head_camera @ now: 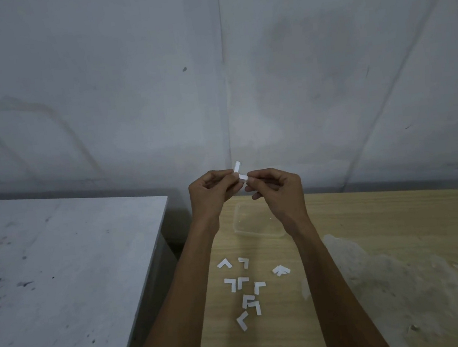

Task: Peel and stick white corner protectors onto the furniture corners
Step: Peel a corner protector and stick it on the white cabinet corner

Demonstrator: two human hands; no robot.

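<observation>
A white L-shaped corner protector (238,171) is held up in front of the wall, above the wooden table (372,242). My left hand (210,194) pinches its bend from the left, one arm of the L pointing up. My right hand (276,189) pinches the end of the other arm from the right. Several more white L-shaped protectors (243,288) lie scattered flat on the wooden table below my forearms.
A grey table (62,278) stands at the left, its near corner by a narrow gap beside the wooden table. A clear plastic lid or tray (245,225) lies under my hands. A small white scrap pile (281,270) and pale residue patches (391,283) sit at the right.
</observation>
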